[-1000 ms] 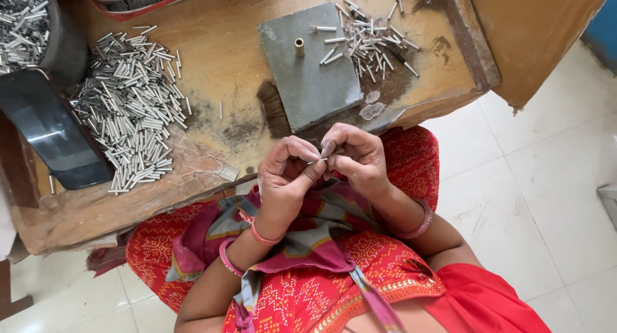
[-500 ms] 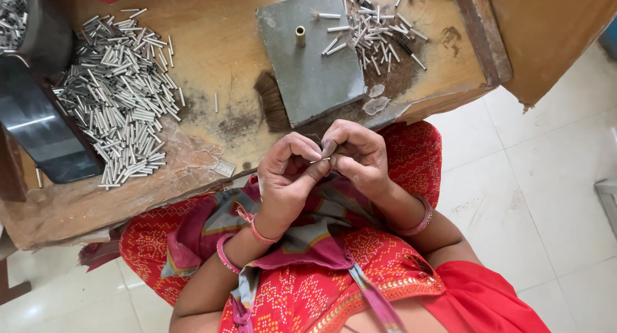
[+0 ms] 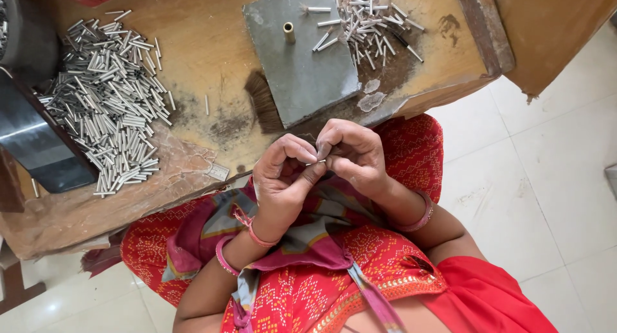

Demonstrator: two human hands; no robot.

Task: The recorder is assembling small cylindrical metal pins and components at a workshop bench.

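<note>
My left hand [image 3: 281, 179] and my right hand [image 3: 355, 154] meet fingertip to fingertip over my lap, just below the edge of the wooden table [image 3: 205, 57]. Between the fingertips of both hands a small thin metal tube [image 3: 316, 161] is pinched; most of it is hidden by the fingers. Bangles circle both wrists.
On the table lies a grey metal block [image 3: 302, 70] with a short brass peg [image 3: 289, 32] standing on it. A big heap of metal tubes [image 3: 116, 95] lies at the left, a smaller pile [image 3: 366, 25] at the back right. A dark bin [image 3: 38, 140] sits at the left edge.
Both hands stay joined on the small tube with only slight finger shifts. The view has drifted a little, so the table sits lower and more to the right.
</note>
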